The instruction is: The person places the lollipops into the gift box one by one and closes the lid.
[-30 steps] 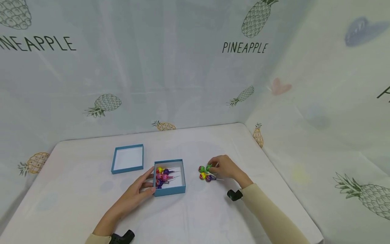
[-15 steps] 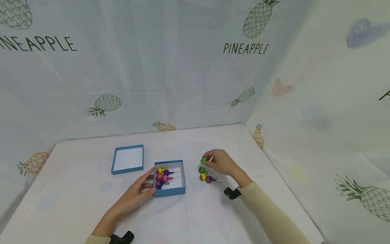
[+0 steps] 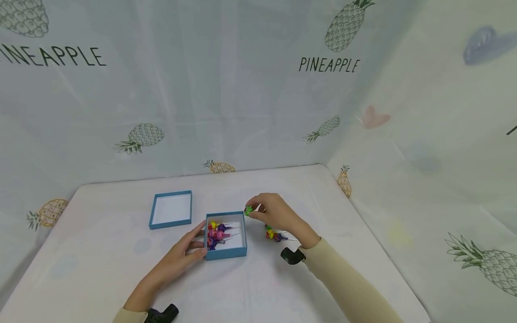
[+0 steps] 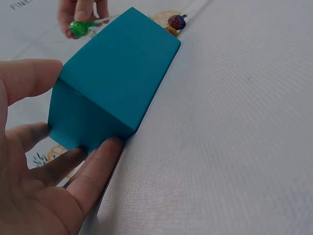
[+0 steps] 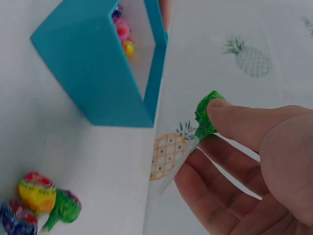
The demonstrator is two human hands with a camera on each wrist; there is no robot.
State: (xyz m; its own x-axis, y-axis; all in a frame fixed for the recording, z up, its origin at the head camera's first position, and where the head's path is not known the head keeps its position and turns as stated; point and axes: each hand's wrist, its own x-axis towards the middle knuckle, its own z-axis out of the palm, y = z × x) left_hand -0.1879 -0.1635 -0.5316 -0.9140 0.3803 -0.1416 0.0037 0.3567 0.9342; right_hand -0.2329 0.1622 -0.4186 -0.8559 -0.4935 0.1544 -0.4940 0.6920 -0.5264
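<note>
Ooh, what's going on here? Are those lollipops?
Yes! A person's right hand is pinching a green lollipop in the air, near the far right corner of an open blue box. The left hand holds the box's left side. Inside lie several colourful lollipops. Three more lollipops are on the table, and what looks like the lid lies to the left.
</note>
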